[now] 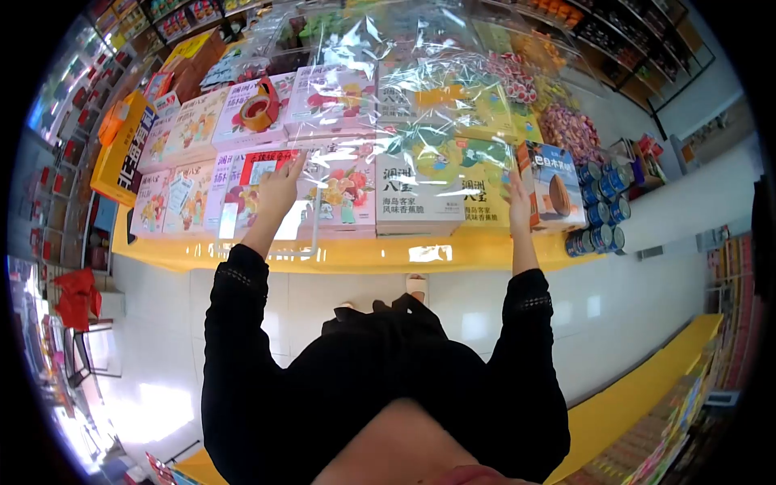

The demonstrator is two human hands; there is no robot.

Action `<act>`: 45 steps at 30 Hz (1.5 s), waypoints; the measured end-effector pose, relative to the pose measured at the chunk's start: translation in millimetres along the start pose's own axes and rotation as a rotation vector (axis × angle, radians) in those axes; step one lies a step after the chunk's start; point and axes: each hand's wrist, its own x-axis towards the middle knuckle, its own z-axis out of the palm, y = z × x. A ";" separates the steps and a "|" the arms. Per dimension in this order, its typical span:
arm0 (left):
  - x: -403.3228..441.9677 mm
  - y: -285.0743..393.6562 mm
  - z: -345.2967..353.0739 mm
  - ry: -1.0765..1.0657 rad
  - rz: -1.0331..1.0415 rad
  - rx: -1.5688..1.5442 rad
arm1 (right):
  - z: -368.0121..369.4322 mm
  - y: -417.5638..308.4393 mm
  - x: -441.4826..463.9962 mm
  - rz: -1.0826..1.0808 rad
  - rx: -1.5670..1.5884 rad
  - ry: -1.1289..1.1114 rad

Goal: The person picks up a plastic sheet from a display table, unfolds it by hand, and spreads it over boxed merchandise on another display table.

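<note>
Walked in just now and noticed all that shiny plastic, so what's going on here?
A person stands at a display table with a yellow cloth, with a sheet of clear plastic film spread over part of the stacked gift boxes. The left hand and right hand are at opposite sides of the film; how firmly they hold it isn't clear. A roll of tape sits on the pink boxes, to the left.
</note>
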 end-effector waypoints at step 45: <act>-96.8 121.2 -17.5 -0.248 -0.678 -1.225 | -48.9 50.2 -67.2 0.487 0.719 0.053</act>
